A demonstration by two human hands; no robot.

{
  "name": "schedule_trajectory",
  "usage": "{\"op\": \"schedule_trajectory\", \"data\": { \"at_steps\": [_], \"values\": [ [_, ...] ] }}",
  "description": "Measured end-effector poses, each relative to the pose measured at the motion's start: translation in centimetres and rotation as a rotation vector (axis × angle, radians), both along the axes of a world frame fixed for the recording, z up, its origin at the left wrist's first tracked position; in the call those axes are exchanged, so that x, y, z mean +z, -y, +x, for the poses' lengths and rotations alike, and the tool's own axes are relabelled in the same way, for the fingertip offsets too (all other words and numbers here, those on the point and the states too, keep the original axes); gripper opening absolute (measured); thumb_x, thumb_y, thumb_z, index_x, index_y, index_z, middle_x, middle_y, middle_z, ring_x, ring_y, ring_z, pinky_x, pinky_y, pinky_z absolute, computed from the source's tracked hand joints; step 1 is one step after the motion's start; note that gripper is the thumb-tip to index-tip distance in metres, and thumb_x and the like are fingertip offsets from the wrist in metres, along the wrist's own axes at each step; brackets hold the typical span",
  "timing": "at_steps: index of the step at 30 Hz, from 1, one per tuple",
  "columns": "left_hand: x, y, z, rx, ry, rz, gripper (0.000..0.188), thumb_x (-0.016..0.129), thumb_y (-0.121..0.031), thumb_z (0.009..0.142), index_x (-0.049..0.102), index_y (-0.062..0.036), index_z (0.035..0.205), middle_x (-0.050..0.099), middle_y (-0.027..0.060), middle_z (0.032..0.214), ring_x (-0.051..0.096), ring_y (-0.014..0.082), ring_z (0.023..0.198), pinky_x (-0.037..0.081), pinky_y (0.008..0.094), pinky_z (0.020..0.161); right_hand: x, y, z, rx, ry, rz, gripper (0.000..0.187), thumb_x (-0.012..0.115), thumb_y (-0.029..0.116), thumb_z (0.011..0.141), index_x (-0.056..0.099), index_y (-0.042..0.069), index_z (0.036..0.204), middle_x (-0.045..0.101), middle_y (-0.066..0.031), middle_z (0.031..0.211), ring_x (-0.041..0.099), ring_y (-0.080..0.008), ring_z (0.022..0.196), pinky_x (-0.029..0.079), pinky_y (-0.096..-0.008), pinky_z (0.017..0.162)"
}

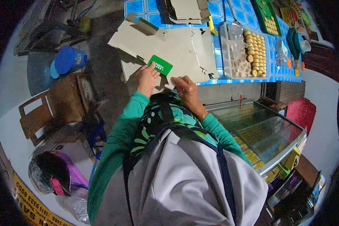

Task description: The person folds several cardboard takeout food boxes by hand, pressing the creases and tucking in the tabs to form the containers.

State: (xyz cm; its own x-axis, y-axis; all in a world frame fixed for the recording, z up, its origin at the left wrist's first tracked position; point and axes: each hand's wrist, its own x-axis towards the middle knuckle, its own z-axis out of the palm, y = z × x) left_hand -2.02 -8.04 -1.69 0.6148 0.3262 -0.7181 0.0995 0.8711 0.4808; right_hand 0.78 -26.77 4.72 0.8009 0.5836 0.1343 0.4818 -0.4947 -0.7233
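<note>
A flat, unfolded cardboard box (180, 49), grey-beige on its inner side, lies across the near edge of the table. My left hand (147, 80) grips its near left part, fingers on a green printed panel (161, 65) that is turned up. To the right, my right hand (186, 90) is closed with thumb and forefinger pinching a pale flap (170, 83) on the box's near edge. Part of the near edge is hidden behind my hands. More flat cardboard (129, 69) shows beneath the box at the left.
A stack of box blanks (188, 9) lies farther back on the blue checked tablecloth (136, 6). At right stands a clear tray (233, 78) with rows of small round pastries (255, 52); a green tray (260, 19) is beyond. A glass display case (260, 124) stands at my right, a chair (37, 116) at left.
</note>
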Motion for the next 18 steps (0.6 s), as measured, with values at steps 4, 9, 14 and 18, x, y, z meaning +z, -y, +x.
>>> {"op": "schedule_trajectory", "data": {
  "at_steps": [4, 9, 14, 18],
  "values": [
    [1.2, 0.5, -1.1, -0.166, 0.442, -0.254, 0.031, 0.056, -0.020, 0.091, 0.048, -0.0010, 0.113, 0.058, 0.0161, 0.109, 0.057, 0.0279, 0.106, 0.046, 0.0442, 0.094, -1.0, 0.4, 0.3, -0.430, -0.633, 0.316, 0.012, 0.069, 0.008, 0.077, 0.066, 0.000, 0.085, 0.062, -0.0059, 0.071, 0.056, -0.0142, 0.061, 0.044, -0.0290, 0.054],
    [3.3, 3.4, -1.2, -0.482, 0.067, 0.097, 0.007, 0.060, -0.006, 0.084, 0.054, -0.0027, 0.085, 0.062, 0.0086, 0.078, 0.062, 0.0212, 0.070, 0.050, 0.0270, 0.068, -1.2, -1.1, 1.0, -0.565, -0.987, 0.512, 0.019, 0.070, 0.009, 0.080, 0.058, 0.001, 0.067, 0.063, -0.0080, 0.064, 0.054, -0.0133, 0.053, 0.042, -0.0265, 0.050],
    [5.2, 4.6, -0.2, -0.319, 0.097, 0.012, 0.014, 0.066, -0.005, 0.079, 0.052, -0.0031, 0.077, 0.060, 0.0086, 0.074, 0.061, 0.0192, 0.066, 0.048, 0.0268, 0.064, -1.0, -2.1, 0.6, -0.671, -1.106, 0.638, 0.016, 0.068, 0.003, 0.080, 0.052, 0.003, 0.077, 0.063, -0.0106, 0.067, 0.060, -0.0181, 0.052, 0.043, -0.0276, 0.039],
    [1.4, 4.9, -0.6, -0.232, 0.069, 0.082, 0.017, 0.067, -0.003, 0.076, 0.051, -0.0041, 0.073, 0.061, 0.0106, 0.074, 0.062, 0.0204, 0.068, 0.048, 0.0301, 0.064, -2.3, -2.6, 1.2, -0.639, -0.876, 0.540, 0.029, 0.069, 0.002, 0.078, 0.047, 0.006, 0.096, 0.060, -0.0078, 0.065, 0.056, -0.0156, 0.048, 0.040, -0.0257, 0.037]
  ]
}}
